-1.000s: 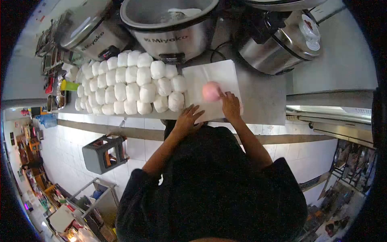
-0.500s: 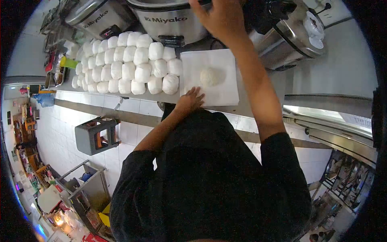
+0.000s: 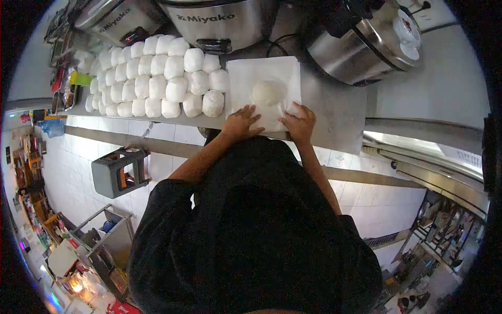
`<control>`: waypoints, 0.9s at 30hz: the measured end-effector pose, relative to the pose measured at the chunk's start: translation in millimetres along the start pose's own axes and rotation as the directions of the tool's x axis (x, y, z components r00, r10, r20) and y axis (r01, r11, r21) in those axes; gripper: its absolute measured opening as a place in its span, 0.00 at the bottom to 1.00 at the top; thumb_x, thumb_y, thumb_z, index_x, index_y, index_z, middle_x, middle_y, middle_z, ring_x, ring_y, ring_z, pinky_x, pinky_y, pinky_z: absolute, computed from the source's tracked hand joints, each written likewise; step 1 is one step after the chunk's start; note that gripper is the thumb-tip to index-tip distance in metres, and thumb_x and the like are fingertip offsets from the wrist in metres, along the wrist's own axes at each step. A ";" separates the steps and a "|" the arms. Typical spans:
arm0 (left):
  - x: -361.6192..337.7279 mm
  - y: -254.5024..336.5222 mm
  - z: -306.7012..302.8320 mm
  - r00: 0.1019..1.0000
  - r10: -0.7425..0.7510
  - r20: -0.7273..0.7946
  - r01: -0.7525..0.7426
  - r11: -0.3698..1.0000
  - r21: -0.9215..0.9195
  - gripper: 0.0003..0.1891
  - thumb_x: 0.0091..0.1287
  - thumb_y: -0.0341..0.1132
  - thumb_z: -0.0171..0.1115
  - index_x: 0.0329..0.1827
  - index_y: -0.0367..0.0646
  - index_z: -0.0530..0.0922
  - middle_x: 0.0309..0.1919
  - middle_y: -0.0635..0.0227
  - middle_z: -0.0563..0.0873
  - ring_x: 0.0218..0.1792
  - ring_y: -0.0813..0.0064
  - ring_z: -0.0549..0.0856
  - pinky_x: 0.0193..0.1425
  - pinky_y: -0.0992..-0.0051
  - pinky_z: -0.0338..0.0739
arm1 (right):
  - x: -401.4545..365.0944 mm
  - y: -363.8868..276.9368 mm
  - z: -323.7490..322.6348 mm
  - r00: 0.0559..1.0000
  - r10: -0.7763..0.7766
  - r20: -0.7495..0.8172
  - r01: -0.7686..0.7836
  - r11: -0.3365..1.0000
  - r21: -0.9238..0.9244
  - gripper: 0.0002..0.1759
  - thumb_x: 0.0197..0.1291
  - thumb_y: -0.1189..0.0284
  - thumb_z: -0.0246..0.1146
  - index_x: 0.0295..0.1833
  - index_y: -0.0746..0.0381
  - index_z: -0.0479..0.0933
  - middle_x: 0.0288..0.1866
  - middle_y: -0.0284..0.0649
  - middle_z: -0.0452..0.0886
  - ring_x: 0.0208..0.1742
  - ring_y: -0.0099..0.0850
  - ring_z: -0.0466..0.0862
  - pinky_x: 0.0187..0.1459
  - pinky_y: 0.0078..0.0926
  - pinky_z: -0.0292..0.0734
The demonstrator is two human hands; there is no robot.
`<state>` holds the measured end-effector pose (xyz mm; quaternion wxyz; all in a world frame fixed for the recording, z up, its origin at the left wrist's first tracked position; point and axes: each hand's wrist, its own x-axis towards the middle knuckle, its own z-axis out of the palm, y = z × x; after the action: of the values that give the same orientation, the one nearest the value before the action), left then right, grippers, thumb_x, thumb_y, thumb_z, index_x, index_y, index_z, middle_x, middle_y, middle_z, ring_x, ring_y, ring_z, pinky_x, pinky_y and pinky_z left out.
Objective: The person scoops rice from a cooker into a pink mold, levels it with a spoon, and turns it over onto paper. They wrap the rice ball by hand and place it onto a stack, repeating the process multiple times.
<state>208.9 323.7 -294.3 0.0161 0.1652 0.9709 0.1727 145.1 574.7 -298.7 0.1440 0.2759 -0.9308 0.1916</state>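
Note:
A pale rounded mound of what looks like cooked rice [image 3: 268, 93] sits on a stack of white paper sheets [image 3: 241, 70] at the counter's front edge. My left hand [image 3: 241, 123] rests on the near left part of the paper, fingers spread and nothing held. At the near right corner, my right hand [image 3: 299, 123] has its thumb and bent fingers around the top sheet, which creases beside them. Rows of white wrapped bundles [image 3: 157, 86] are piled to the left, the closest one almost touching the paper.
Behind the paper stands a steel Miyako cooker [image 3: 219, 26], with a second cooker [image 3: 117, 23] farther left. A steel pot with a lid [image 3: 350, 49] is at the right, and a black cord [image 3: 280, 44] lies between. A grey stool [image 3: 120, 170] is on the tiled floor.
My right hand has come down from above the middle cooker to the paper's near right corner. My left hand has stayed at the near left side, slightly farther onto the sheet.

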 end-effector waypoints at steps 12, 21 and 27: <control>17.8 15.2 8.3 0.976 0.162 -0.145 -0.167 0.986 -0.028 0.26 0.64 0.55 0.60 0.56 0.45 0.80 0.56 0.60 0.83 0.57 0.60 0.82 0.58 0.63 0.79 | 19.4 -2.8 26.3 0.926 0.378 -0.005 -0.357 0.878 0.318 0.17 0.48 0.55 0.75 0.27 0.57 0.81 0.48 0.35 0.81 0.54 0.38 0.77 0.58 0.40 0.67; 21.6 9.0 -20.2 0.985 -0.024 -0.169 -0.021 0.965 -0.260 0.10 0.65 0.42 0.60 0.40 0.45 0.78 0.39 0.65 0.86 0.36 0.61 0.86 0.38 0.63 0.82 | 41.9 -33.2 -42.0 0.994 0.083 0.067 -0.100 0.945 0.313 0.15 0.54 0.59 0.71 0.40 0.58 0.84 0.53 0.42 0.82 0.58 0.40 0.77 0.66 0.44 0.64; 15.6 -5.3 -38.2 0.983 0.020 -0.182 -0.060 0.974 -0.216 0.12 0.65 0.40 0.63 0.47 0.46 0.80 0.41 0.65 0.87 0.45 0.61 0.86 0.48 0.62 0.81 | 8.4 -2.5 -38.9 0.972 -0.128 0.196 0.111 0.989 0.098 0.11 0.64 0.64 0.60 0.50 0.48 0.82 0.57 0.27 0.81 0.62 0.35 0.73 0.70 0.55 0.57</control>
<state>189.1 311.5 -259.8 -0.0561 0.1660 0.9396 0.2940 146.1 585.9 -260.4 0.0480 0.3555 -0.9132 0.1936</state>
